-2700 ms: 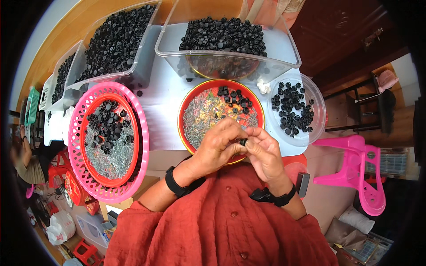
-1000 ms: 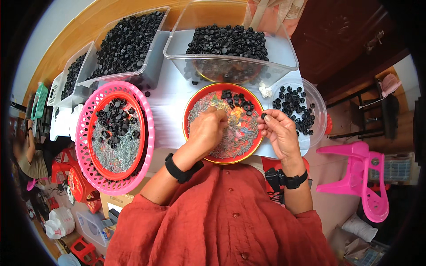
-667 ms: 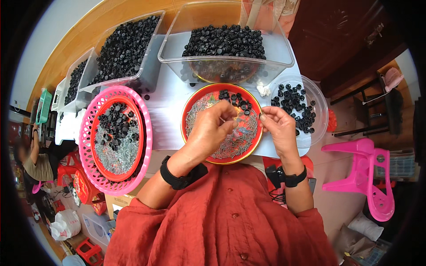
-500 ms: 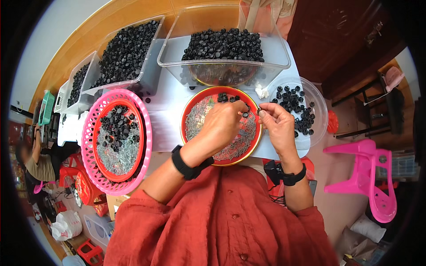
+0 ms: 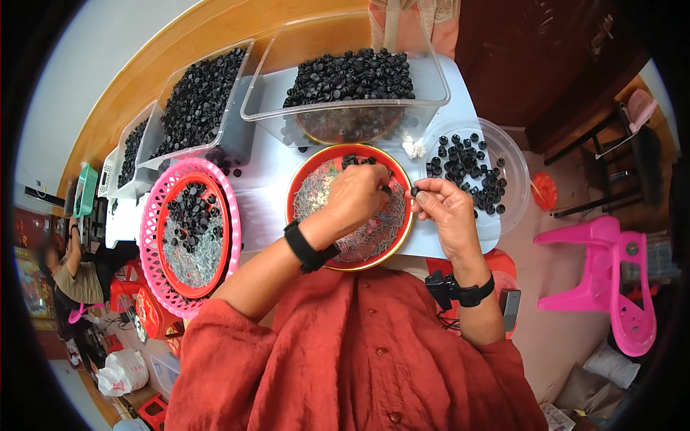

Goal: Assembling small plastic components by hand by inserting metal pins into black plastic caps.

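Two hands work over one red tray of metal pins and black caps.

The left hand (image 5: 357,195) curls narrow over the red tray (image 5: 305,174), pinching a small dark piece at its fingertips; the right hand (image 5: 445,212) pinches one black cap (image 5: 415,191) just right of the tray's rim. Far behind stand three clear bins (image 5: 431,86) of caps, a clear round lid (image 5: 512,165) with caps lies right, and one pink basket (image 5: 154,237) sits left. Against half a second ago, the left wrist has drawn nearer and lower over the tray.

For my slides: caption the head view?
Left hand over red tray of pins; right hand pinching a black cap.
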`<control>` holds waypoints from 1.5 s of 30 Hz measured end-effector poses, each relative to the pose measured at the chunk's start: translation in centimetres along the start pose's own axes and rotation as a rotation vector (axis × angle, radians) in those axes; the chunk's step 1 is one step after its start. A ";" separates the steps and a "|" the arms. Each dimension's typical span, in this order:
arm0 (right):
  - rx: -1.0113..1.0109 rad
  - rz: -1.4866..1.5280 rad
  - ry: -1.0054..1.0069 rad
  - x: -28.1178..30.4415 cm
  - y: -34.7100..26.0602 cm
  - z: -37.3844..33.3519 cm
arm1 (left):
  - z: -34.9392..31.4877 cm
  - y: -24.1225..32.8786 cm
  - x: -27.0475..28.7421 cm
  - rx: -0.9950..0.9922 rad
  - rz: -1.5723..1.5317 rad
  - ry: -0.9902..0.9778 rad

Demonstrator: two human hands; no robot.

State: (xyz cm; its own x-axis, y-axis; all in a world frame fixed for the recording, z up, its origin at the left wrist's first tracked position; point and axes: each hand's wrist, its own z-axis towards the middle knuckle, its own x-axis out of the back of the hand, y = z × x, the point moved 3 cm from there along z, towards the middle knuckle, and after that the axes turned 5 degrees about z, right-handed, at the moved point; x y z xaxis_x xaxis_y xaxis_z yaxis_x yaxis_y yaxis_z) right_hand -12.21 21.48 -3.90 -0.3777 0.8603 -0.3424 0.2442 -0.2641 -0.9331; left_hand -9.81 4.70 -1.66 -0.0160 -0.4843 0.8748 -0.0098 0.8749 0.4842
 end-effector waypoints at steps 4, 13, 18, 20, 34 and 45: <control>-0.031 0.113 -0.049 -0.6 0.3 -0.6 | -2.3 0.6 1.6 0.116 -0.358 0.074; -0.032 0.220 -0.086 -3.2 -0.3 -2.4 | -6.3 0.5 1.2 0.181 -1.194 0.033; -0.029 0.230 -0.036 -3.5 -0.2 -2.8 | -7.1 -0.8 1.0 0.256 -1.329 -0.016; -0.002 0.209 0.030 -3.0 -0.2 -2.8 | -7.3 -1.6 0.7 0.233 -1.246 -0.017; -0.077 0.322 -0.083 -5.8 0.2 -3.3 | -8.3 -0.6 1.4 0.151 -1.329 0.107; -0.178 0.498 -0.087 -6.2 1.7 -3.3 | -8.2 -0.6 0.8 0.175 -1.229 0.239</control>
State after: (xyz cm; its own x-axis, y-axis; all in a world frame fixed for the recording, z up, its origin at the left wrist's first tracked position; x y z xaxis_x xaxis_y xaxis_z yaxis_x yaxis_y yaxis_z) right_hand -6.55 17.15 -2.99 -0.2479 0.6086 -0.7538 0.5573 -0.5468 -0.6248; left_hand -1.67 3.80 -1.13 0.2779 -0.9474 -0.1588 -0.0224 -0.1716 0.9849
